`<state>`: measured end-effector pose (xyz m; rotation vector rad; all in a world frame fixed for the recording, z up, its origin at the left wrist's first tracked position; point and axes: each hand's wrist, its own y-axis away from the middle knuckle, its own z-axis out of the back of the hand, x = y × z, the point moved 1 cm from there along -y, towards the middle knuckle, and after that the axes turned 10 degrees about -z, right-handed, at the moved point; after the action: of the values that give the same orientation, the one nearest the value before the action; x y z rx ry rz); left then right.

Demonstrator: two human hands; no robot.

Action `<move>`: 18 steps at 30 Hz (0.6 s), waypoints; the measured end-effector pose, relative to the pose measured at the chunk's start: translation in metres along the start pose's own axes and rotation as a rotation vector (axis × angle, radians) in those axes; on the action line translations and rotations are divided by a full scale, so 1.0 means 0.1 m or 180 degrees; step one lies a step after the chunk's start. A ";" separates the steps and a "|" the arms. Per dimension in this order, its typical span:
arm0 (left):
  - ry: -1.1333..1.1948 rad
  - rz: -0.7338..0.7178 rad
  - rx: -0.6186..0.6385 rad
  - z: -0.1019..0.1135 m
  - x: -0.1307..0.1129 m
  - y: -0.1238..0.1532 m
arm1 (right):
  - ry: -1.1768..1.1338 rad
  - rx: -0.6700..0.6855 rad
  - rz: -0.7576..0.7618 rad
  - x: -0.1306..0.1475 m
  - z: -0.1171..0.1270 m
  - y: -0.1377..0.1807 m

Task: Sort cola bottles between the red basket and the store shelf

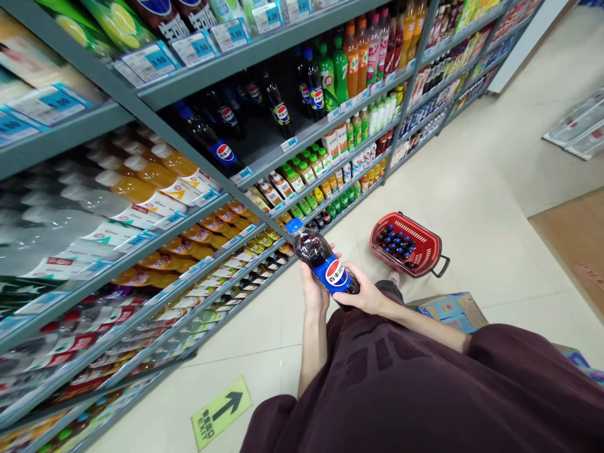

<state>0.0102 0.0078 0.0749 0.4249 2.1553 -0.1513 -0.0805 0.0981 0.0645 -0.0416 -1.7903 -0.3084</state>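
A Pepsi bottle [315,250] with a blue cap and blue label is held in front of my body, tilted with its cap towards the shelves. My left hand [314,290] cradles it from below and from the left side, fingertips showing behind it. My right hand [367,292] grips the bottle near its base, thumb across the lower label. On the floor to the right sits a red shopping basket [430,251], in which several dark bottles with blue caps [396,242] stand. Similar cola bottles [282,113] stand on the shelf ahead, with gaps between them.
Grey shelving [264,165] full of drinks runs along the left and away ahead. Cardboard boxes [453,311] lie beside my right side. A yellow exit sign [221,412] is stuck on the tiled floor. A brown board [578,242] lies at the right edge.
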 end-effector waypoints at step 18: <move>-0.0519 -0.1308 -0.0048 -0.06 -0.13 -0.06 | 0.1369 -0.0801 0.0308 0.02 0.12 0.08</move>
<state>0.0099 0.0007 0.0886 -0.0442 2.0556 -0.3854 -0.0913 0.1083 0.0655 -0.2232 -1.3123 -0.4360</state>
